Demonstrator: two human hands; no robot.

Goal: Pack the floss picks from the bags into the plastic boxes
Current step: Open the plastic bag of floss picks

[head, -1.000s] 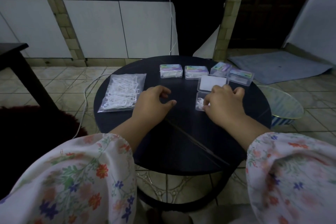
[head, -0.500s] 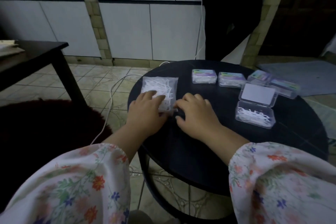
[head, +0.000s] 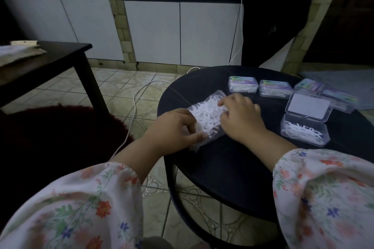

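A clear plastic bag of white floss picks (head: 206, 116) lies on the left part of the round black table (head: 232, 168). My left hand (head: 174, 127) grips its near left corner, thumb on top. My right hand (head: 240, 115) pinches the bag's far right edge with curled fingers. To the right stands an open clear plastic box (head: 303, 132) holding some floss picks, its lid (head: 308, 107) tipped back. Several closed boxes with coloured labels (head: 242, 84) line the far edge of the table.
A white cable (head: 133, 97) runs over the tiled floor to the left of the table. A dark low table (head: 50, 60) stands at the far left. A dark rug (head: 60, 137) lies beneath my left arm. A grey mat (head: 344, 79) lies at the far right.
Both hands left the open box and went left to the bag. They now hold the bag, which has turned and shifted toward the table's middle. My view has swung left.
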